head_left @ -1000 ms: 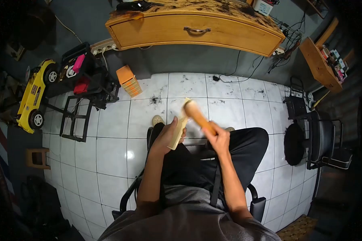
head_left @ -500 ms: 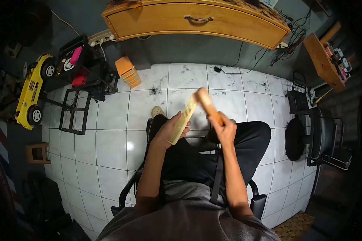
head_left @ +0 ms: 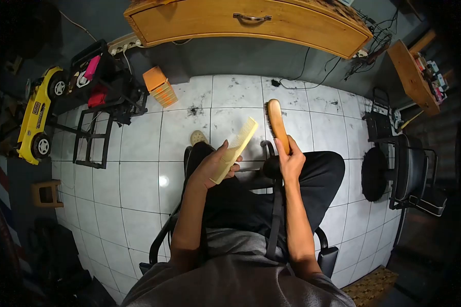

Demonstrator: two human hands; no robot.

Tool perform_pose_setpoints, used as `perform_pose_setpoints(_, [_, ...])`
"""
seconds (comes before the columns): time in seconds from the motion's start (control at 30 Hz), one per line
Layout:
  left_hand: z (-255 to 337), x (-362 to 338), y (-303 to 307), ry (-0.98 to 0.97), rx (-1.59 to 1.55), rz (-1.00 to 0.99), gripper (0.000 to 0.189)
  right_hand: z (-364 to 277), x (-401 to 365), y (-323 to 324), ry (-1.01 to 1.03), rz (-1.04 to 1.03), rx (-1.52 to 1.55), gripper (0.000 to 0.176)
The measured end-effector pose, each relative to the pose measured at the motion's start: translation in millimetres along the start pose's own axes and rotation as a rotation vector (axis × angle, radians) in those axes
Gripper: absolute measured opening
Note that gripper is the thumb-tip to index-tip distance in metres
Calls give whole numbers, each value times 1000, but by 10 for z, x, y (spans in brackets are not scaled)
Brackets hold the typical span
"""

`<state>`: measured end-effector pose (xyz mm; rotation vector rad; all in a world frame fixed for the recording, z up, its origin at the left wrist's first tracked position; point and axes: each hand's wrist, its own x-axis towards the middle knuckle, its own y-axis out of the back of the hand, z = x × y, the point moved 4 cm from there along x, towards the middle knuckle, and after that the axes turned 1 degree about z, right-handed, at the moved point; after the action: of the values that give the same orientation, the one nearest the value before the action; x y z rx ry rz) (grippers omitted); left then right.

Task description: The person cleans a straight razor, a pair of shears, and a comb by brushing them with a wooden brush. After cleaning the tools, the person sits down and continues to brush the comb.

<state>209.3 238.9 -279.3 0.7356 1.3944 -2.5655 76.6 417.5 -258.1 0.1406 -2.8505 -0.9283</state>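
A pale yellow comb (head_left: 236, 148) lies slanted in my left hand (head_left: 208, 167), its fine-toothed end pointing up and right. My thumb is on one side of the comb and the fingers curl behind it. In my right hand (head_left: 292, 162) is a wooden brush (head_left: 277, 120), gripped near its lower end and held nearly upright. Dark bristles show along its left edge, facing the comb. Comb and brush are apart, with a narrow gap between them. Both hands are above my lap, in front of my knees.
A wooden drawer desk (head_left: 200, 23) stands ahead. Dark hair clippings mark the white tiled floor (head_left: 184, 125). To the left are an orange plastic box (head_left: 160, 87), a black trolley (head_left: 95, 97), a yellow toy car (head_left: 42, 115) and a small stool (head_left: 47, 194). A black chair (head_left: 414, 171) is at right.
The brush has moved right and away from the comb's tip, turning more upright with its bristles facing left. My left hand keeps the comb in nearly the same place.
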Motion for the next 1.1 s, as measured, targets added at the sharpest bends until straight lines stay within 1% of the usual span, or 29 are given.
perform_pose_setpoints(0.03, [5, 0, -44, 18, -92, -32, 49, 4, -12, -5, 4, 2, 1, 39])
perform_pose_setpoints(0.1, [10, 5, -52, 3, -103, 2, 48, -34, -183, -47, 239, -135, 290, 40])
perform_pose_setpoints(0.13, [0, 9, -58, -6, -114, 35, 48, -61, -288, -78, 369, -241, 326, 41])
perform_pose_setpoints(0.17, [-13, 19, -88, -2, -117, 35, 48, -134, -376, -107, 629, -262, 319, 42])
perform_pose_setpoints(0.23, [29, -12, -63, -76, -31, 283, 49, -307, -493, -151, 686, -458, 104, 45])
perform_pose_setpoints(0.27, [-3, -21, -16, -27, -105, 262, 47, -236, -466, -189, 622, -363, 143, 46])
perform_pose_setpoints(0.3, [0, -38, 56, -27, -105, 266, 47, -271, -351, -188, 610, -179, 175, 42])
perform_pose_setpoints(0.37, [33, -37, 72, -38, 128, 19, 44, -147, -169, -76, 175, -151, 17, 40])
perform_pose_setpoints(0.43, [48, -37, 45, -25, 156, 31, 43, -48, -35, -6, 75, 18, 0, 39])
perform_pose_setpoints(0.47, [46, -17, 14, -42, 50, -4, 44, -3, -29, 9, 19, 10, 21, 37])
perform_pose_setpoints(0.5, [37, -5, -9, -55, -58, -37, 45, 4, -71, -2, 20, 11, 19, 37])
perform_pose_setpoints(0.53, [21, 17, 3, -55, -62, -37, 45, -8, -152, -44, 95, -33, 166, 36])
perform_pose_setpoints(0.57, [24, 49, 50, -105, -50, 17, 44, -9, -231, -61, 168, -78, 312, 35])
perform_pose_setpoints(0.6, [54, 55, 42, -154, -38, 72, 42, -80, -316, -81, 288, -241, 349, 34])
perform_pose_setpoints(0.63, [58, 59, 10, -150, -40, 75, 42, -195, -421, -106, 510, -318, 349, 33])
perform_pose_setpoints(0.7, [97, 40, -14, -191, -274, 165, 41, -403, -607, -118, 693, -507, 241, 38])
perform_pose_setpoints(0.73, [97, 43, 17, -162, -306, 62, 41, -379, -620, -154, 689, -509, 246, 38])
perform_pose_setpoints(0.77, [77, 34, 69, -164, -305, 68, 41, -317, -580, -196, 643, -402, 178, 38])
perform_pose_setpoints(0.8, [102, -4, 42, -222, -217, 43, 43, -305, -526, -211, 597, -296, 110, 39])
perform_pose_setpoints(0.83, [135, -25, 7, -281, -129, 14, 44, -246, -402, -204, 415, -233, 97, 40])
perform_pose_setpoints(0.87, [108, -34, -5, -177, -164, 58, 42, -201, -283, -165, 287, -162, 33, 39])
perform_pose_setpoints(0.9, [97, -32, -15, -176, -166, 56, 42, -218, -205, -78, 156, -90, -32, 37])
perform_pose_setpoints(0.93, [74, -26, -32, -137, -169, 39, 42, -146, -185, -67, 157, -88, -34, 37])
perform_pose_setpoints(0.97, [70, -11, -48, -99, -168, 20, 41, -46, -163, -79, 181, -88, 104, 37])
perform_pose_setpoints(1.0, [68, 24, -4, -101, -165, 17, 41, -55, -157, -64, 205, -88, 243, 36])
perform_pose_setpoints(1.03, [65, 57, 67, -155, -210, -7, 41, -150, -237, -24, 292, -211, 317, 38])
perform_pose_setpoints(1.07, [52, 76, 124, -208, -256, -29, 41, -167, -339, -62, 475, -288, 319, 38])
perform_pose_setpoints(1.1, [65, 77, 103, -208, -256, -29, 41, -182, -438, -103, 660, -364, 320, 38])
